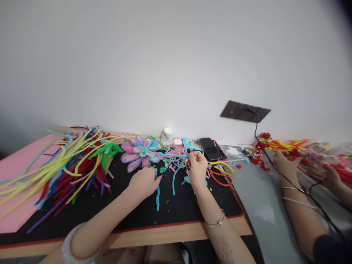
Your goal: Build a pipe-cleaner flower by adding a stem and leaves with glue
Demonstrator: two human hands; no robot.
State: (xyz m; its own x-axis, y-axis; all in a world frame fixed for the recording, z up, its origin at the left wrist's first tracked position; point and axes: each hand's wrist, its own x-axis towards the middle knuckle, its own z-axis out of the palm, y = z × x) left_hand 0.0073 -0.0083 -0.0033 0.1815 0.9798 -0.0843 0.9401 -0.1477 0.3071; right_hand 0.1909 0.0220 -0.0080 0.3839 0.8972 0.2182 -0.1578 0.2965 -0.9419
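My left hand is closed at the middle of the black mat, its fingers mostly hidden behind its back. A bright blue pipe cleaner passes at its thumb and hangs toward me. To the right, my right hand pinches a light blue pipe cleaner that stretches left toward a flower. That flower, with layered purple, pink and blue pipe-cleaner petals, lies just beyond my left hand. Another curved blue pipe cleaner lies between my hands.
A large heap of pipe cleaners covers the left side, over pink sheets. Behind stand a paper cup and phones. Right, a co-worker's hands work near a black cable and red pieces.
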